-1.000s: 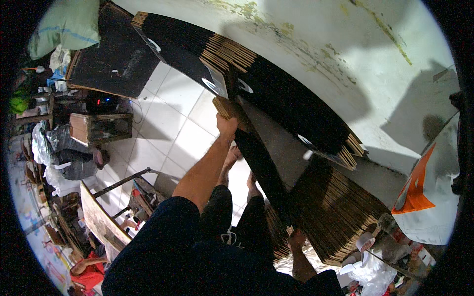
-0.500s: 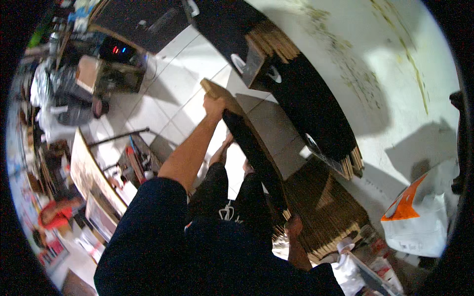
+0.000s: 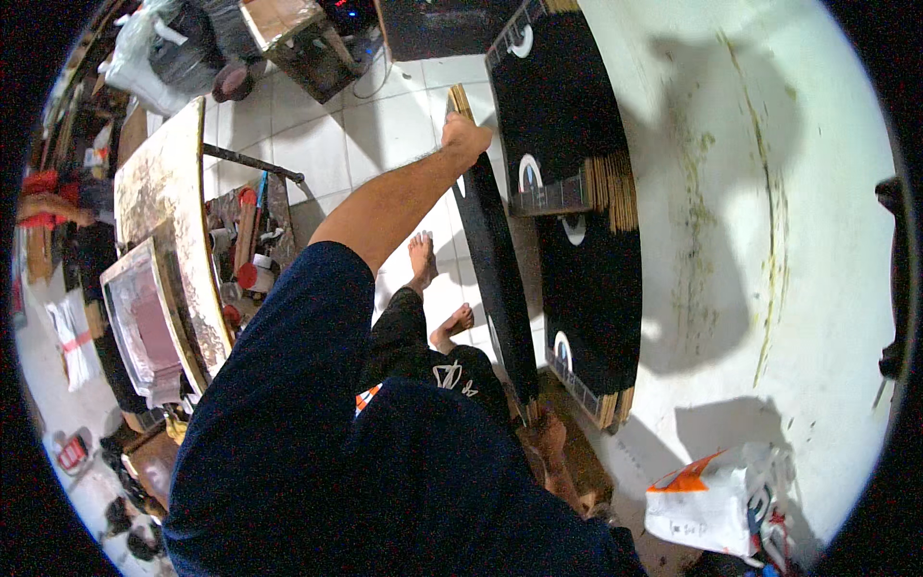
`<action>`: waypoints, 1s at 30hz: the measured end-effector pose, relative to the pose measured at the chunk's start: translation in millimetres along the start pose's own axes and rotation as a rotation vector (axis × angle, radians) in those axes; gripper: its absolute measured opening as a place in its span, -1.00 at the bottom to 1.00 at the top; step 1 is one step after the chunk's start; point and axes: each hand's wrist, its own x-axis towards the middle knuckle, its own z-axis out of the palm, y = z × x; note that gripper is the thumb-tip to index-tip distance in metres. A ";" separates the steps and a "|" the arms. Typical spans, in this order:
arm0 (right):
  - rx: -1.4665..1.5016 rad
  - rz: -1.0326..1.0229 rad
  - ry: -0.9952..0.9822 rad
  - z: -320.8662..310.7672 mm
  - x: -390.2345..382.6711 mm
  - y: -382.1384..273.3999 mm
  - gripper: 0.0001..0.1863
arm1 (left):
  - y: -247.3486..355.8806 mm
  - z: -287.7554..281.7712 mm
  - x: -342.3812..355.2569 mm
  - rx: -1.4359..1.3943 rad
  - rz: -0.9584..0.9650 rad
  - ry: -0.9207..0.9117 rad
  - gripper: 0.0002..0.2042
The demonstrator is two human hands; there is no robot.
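Observation:
A long, thin stack of black-faced cardboard sheets (image 3: 497,255) with brown edges stands on its side in front of me. Closed round its far end is my left hand (image 3: 466,139), the arm stretched forward. My right hand (image 3: 544,439) grips the near end, low beside my hip; its fingers are partly hidden. Just right of the held stack, more black cardboard stacks (image 3: 594,288) with white curved marks lie along the wall. Brown cardboard (image 3: 580,430) shows beneath and beside my right hand.
A white wall (image 3: 692,240) with stains rises on the right, with a white and orange bag (image 3: 707,505) near its foot. To the left stand a worn board table (image 3: 183,192) and a framed screen (image 3: 144,322). A wooden box (image 3: 298,43) sits farther off.
My view has turned to the right. The held cardboard stack has swung closer to straight ahead, alongside the wall stacks, with both hands still on its ends.

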 end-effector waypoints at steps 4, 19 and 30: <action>-0.141 -0.078 0.071 -47.3 48.2 -43.5 -0.47 | -2.2 -46.6 50.3 -0.046 -0.078 0.045 -0.45; -0.318 -0.357 -0.053 -238.8 204.7 -260.2 -0.54 | -205.0 -262.6 169.9 -0.228 -0.377 0.325 -0.52; -0.689 -0.558 -0.269 -340.7 348.2 -382.4 -0.38 | -306.6 -345.6 101.5 -0.324 -0.814 0.633 -0.42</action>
